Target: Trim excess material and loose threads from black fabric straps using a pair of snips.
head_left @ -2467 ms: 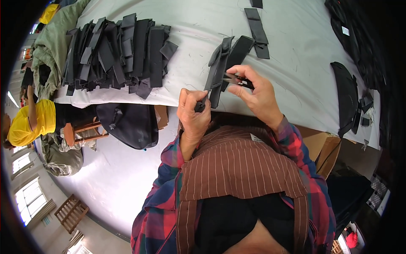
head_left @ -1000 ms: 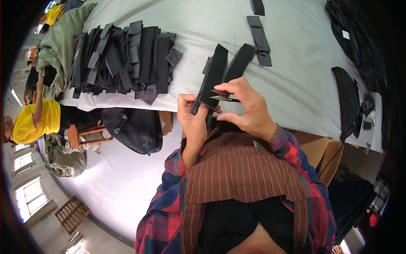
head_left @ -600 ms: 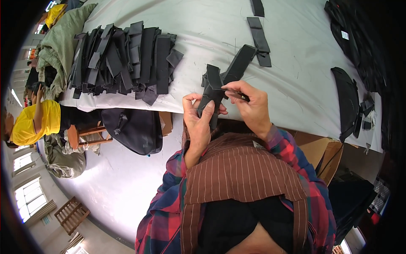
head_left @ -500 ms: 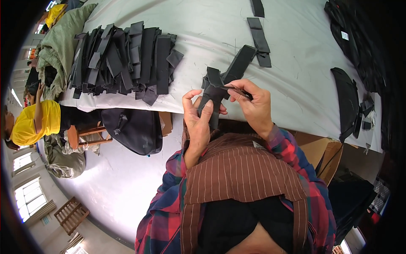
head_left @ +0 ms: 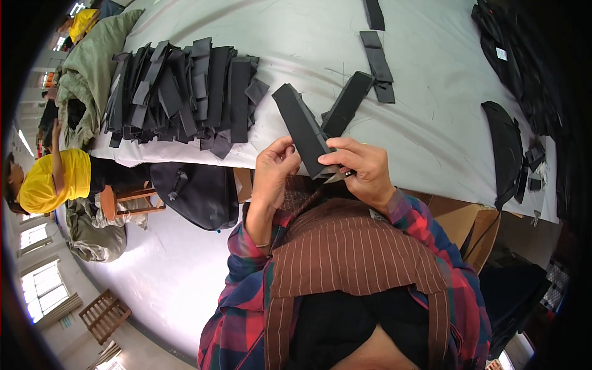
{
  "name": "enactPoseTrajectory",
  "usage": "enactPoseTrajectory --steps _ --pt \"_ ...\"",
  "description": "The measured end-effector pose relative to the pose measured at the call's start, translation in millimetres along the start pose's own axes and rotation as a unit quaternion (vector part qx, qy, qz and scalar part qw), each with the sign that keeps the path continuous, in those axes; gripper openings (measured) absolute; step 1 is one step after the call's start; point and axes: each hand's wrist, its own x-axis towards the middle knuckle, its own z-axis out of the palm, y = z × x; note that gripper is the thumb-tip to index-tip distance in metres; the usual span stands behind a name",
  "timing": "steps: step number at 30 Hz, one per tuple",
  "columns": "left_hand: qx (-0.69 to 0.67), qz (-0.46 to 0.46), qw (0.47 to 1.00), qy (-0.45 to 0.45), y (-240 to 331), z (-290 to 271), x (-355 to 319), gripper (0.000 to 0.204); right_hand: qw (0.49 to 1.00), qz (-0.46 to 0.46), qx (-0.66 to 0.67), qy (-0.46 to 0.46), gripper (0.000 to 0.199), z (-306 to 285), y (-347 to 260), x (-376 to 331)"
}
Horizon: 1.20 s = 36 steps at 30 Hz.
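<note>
A stiff black fabric strip (head_left: 301, 122) slants up and to the left over the table's near edge. My right hand (head_left: 364, 169) grips its lower end between thumb and fingers. Thread snips (head_left: 337, 177) are held in the same hand, their pale blades pointing left below the strip. My left hand (head_left: 272, 172) is at the strip's left edge, thumb and forefinger drawn together; whatever lies between them is too small to make out. Behind the held piece, a second black strip (head_left: 349, 103) runs up to the right on the cloth.
A heap of black strips (head_left: 179, 92) covers the table's left part. Single strips (head_left: 377, 65) lie farther back. Black bags or padded pieces (head_left: 502, 151) line the right side. Below the left edge are a black bag (head_left: 194, 194) and a wooden stool (head_left: 111, 200); a person in yellow (head_left: 58, 179) is beyond.
The crossed, bunched strip in my hands is now straight and slanting up-left. My right hand has come down onto its lower end, snips lowered. My left hand has shifted to its left edge.
</note>
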Motion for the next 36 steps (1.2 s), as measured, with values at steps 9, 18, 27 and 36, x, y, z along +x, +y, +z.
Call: enactPoseTrajectory --steps 9,18,27,36 --pt "-0.188 0.063 0.98 0.007 22 19 6 0.03 0.987 -0.099 -0.113 -0.056 0.033 -3 -1 1" --pt "-0.136 0.067 0.983 0.102 15 16 12 0.017 0.982 -0.092 -0.146 -0.075 0.018 -3 4 0" --pt "-0.204 0.14 0.965 0.083 12 22 5 0.018 0.988 0.141 0.007 -0.067 0.033 -9 -16 9" --pt "-0.207 0.182 0.957 0.09 6 23 4 0.006 0.991 0.125 0.027 -0.042 0.027 -12 -16 9"
